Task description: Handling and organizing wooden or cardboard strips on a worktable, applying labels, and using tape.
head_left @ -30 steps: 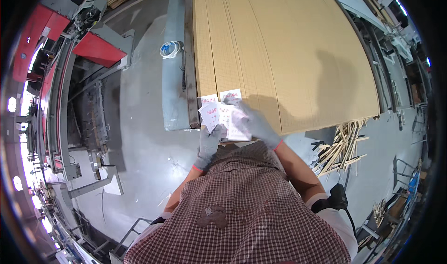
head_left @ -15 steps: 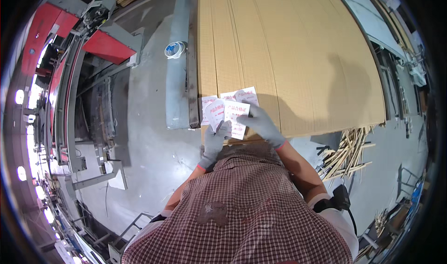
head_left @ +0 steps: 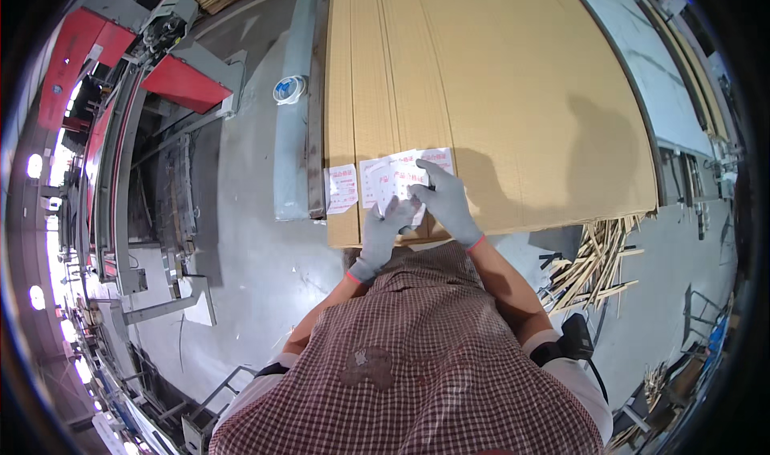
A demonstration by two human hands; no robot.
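Both my hands wear grey gloves with red cuffs and work close together above the near edge of a cardboard sheet [head_left: 513, 118]. My left hand [head_left: 387, 229] is closed on the lower part of a small fan of white paper slips [head_left: 387, 184] with red print. From the right, my right hand [head_left: 449, 205] bends its fingers around the upper slip's right edge, thumb pointing in toward the left hand. Beside them a single printed slip [head_left: 341, 192] lies flat on the cardboard at the left. Another slip [head_left: 439, 158] shows behind my right fingers, partly covered.
A dark metal rail [head_left: 317, 134] runs along the cardboard's left side, with a roll of tape [head_left: 289, 90] on the pale strip beyond it. Thin wooden sticks [head_left: 597, 266] are heaped at the right below the cardboard. A red and grey machine [head_left: 188, 82] stands at left.
The left slip now shows whole, apart from the fan. My right fingers have come over the upper slip, covering more of it, and my left hand has shifted right. The view has shifted slightly.
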